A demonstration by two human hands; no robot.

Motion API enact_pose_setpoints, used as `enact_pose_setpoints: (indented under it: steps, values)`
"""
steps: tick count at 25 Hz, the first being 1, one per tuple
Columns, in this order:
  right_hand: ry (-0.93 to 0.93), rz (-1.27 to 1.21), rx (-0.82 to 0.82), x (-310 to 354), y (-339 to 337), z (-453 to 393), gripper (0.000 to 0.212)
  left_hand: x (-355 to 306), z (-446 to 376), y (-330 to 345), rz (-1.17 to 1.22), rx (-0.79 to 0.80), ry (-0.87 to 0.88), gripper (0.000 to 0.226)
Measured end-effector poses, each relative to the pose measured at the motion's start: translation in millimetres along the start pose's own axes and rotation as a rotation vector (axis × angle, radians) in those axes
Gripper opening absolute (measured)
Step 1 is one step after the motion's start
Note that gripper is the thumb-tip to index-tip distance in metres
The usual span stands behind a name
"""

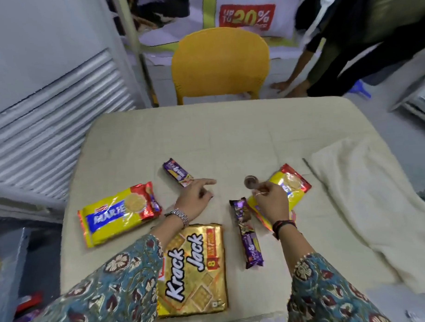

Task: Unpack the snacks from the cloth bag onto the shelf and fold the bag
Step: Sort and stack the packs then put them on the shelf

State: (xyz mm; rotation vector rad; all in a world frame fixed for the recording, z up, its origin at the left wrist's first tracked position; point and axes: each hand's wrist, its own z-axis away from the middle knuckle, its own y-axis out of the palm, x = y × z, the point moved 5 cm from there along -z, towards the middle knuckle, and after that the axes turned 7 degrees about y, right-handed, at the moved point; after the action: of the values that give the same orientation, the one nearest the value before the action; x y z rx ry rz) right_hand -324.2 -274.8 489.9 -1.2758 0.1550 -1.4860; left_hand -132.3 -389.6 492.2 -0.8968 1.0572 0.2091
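A cream cloth bag (367, 203) lies flat and rumpled on the beige tabletop (206, 137), well to the right of the right hand (270, 197), reaching the tabletop's right edge. The right hand pinches a small round brown-topped cup (250, 182) between curled fingers, above a glossy yellow Marie pack (293, 184). Just left of that wrist lies a long purple wrapper (247, 232). The left hand (195, 195) hovers with forefinger extended, holding nothing; a short purple bar (177, 171) sits just beyond it, a second Marie pack (119, 212) to its left, a gold Krack Jack pack (193, 270) under its forearm. Bare tabletop lies beyond both hands, then a yellow plastic chair (220, 64).
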Motion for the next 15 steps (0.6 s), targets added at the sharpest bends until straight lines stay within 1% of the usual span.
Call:
enact_pose_setpoints:
  steps: [3,6,8,10,12,14,15]
  values:
    - [0.117,-0.061,-0.087,-48.2,-45.7,-18.0,0.019,-28.3,-38.3,59.6,-0.059,0.186,0.016,0.034]
    - [0.135,-0.064,-0.153,-71.3,-67.9,-36.5,0.028,-32.3,-62.0,98.8,-0.061,0.28,-0.082,0.038]
    - [0.133,-0.062,-0.164,-79.1,-76.8,-53.3,0.038,-27.8,-70.6,121.6,-0.079,0.34,-0.146,0.042]
    - [0.142,-0.03,-0.122,-84.0,-81.1,-72.9,0.054,-26.6,-75.4,137.9,-0.096,0.403,-0.163,0.051]
    - [0.16,-0.016,-0.008,-88.4,-77.9,-90.3,0.07,-26.1,-76.2,146.3,-0.135,0.469,-0.153,0.065]
    - [0.176,-0.059,0.099,-94.0,-73.3,-99.1,0.069,-26.1,-76.2,150.4,-0.261,0.511,-0.142,0.086]
    - [0.171,-0.086,0.111,-96.2,-72.4,-100.8,0.065,-26.3,-76.8,151.8,-0.316,0.507,-0.139,0.09]
